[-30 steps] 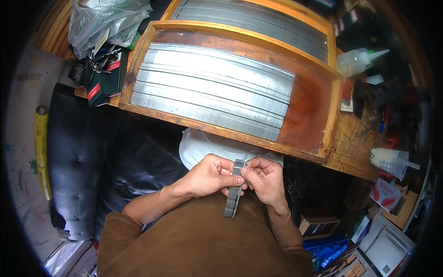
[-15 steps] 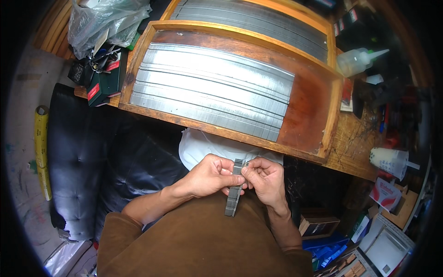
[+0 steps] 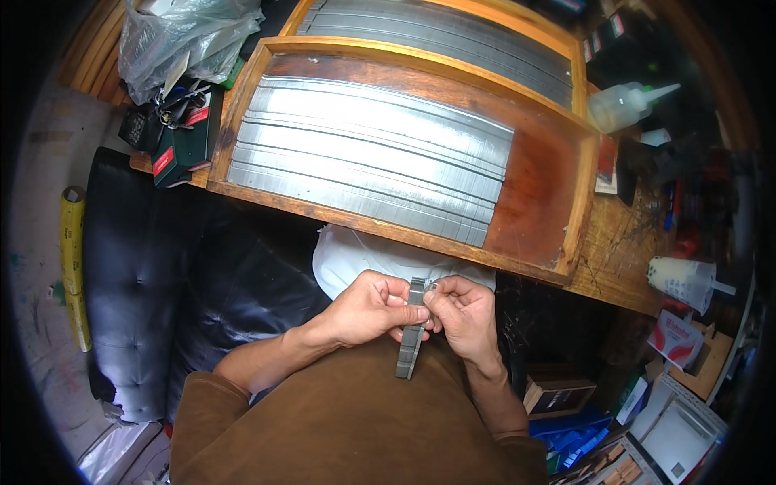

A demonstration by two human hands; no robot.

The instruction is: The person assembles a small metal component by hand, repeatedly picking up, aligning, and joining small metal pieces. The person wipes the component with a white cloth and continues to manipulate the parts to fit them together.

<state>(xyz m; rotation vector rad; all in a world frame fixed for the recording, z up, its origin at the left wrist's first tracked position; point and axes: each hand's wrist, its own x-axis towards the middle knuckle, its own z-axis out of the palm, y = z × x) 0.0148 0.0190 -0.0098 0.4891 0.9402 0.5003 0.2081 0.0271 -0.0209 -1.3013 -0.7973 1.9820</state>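
In front of my chest, my left hand (image 3: 370, 309) grips a narrow stack of thin grey metal strips (image 3: 409, 356), thumb on its near face. The stack stands roughly lengthwise to me, its lower end reaching down against my brown shirt. My right hand (image 3: 466, 319) pinches at the upper right side of the same stack, thumb and forefinger together; a thin metal piece seems to stick out there, too small to make out. Beyond my hands, a shallow wooden tray (image 3: 578, 218) holds rows of similar shiny metal strips (image 3: 368, 149) packed side by side, with bare wood at its right.
A second wooden tray (image 3: 584, 77) of metal strips sits behind the first. Dark green boxes (image 3: 190, 145), keys and a plastic bag (image 3: 190, 40) lie at the left. To the right are a squeeze bottle (image 3: 622, 107) and a drink cup (image 3: 681, 279). A black padded seat (image 3: 145, 267) is at my left.
Almost nothing differs. My right hand has shifted very slightly at the stack's upper end, while my left hand keeps its hold.
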